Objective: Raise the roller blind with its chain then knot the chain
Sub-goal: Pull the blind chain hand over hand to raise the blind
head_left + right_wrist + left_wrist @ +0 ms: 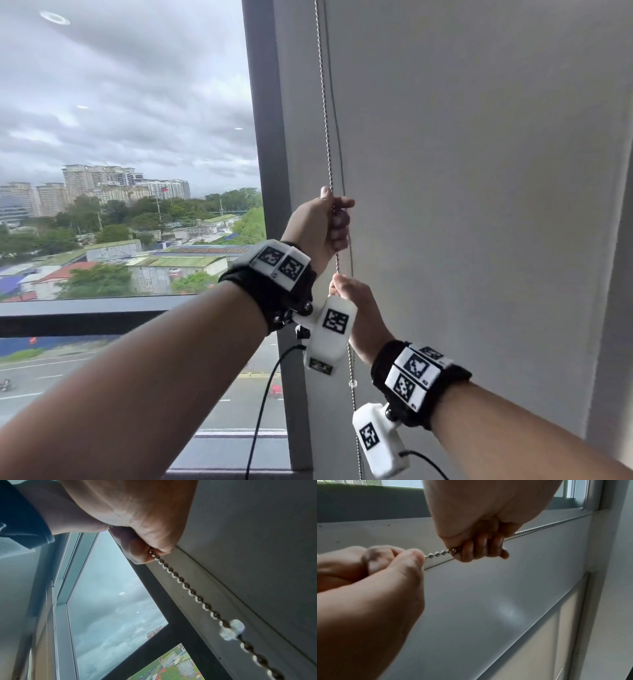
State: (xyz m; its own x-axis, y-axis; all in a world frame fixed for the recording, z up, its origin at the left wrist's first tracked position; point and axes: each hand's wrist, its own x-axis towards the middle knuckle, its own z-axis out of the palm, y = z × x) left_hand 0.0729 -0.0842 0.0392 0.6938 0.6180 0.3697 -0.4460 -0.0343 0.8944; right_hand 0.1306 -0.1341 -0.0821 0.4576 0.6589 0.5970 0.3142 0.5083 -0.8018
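The metal bead chain (325, 120) hangs taut along the left edge of the lowered light grey roller blind (479, 171). My left hand (330, 222) is raised, and its fingers curl round the chain (436, 554). Just below it my right hand (349, 291) pinches the same strand between thumb and fingers (393, 563). A clear plastic stopper (352, 383) sits on the chain under my right hand (145, 540), and it also shows in the right wrist view (231, 630). A second, darker strand (342, 171) runs behind, against the blind.
A dark window post (270, 137) stands just left of the chain, with open glass (120, 137) and a city view beyond. A dark sill rail (85, 315) crosses below. A pale wall edge (620, 308) borders the blind on the right. Black camera cables (263, 394) dangle under my wrists.
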